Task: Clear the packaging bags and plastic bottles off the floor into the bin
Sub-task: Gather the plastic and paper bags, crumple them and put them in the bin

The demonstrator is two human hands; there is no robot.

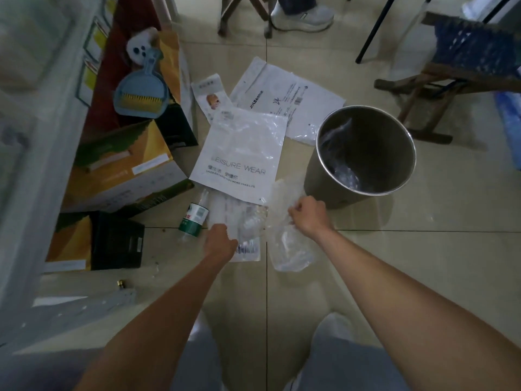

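A round metal bin [366,190] stands on the tiled floor, with clear plastic inside it. My right hand [308,214] is shut on a crumpled clear plastic bag [287,244] just left of the bin. My left hand [220,242] grips the edge of a clear bag with a barcode label [245,238] lying on the floor. Beyond lie a white "LEISURE WEAR" bag [239,156], a large white printed bag [284,97] and a small bag [210,97]. A plastic bottle with a green label [194,217] lies left of my left hand.
Cardboard boxes [121,170] crowd the left side, with a blue dustpan and brush [141,97] on top. A wooden folding stool [451,74] stands at the back right. Another person's shoe [303,16] shows at the top. My own feet are at the bottom edge.
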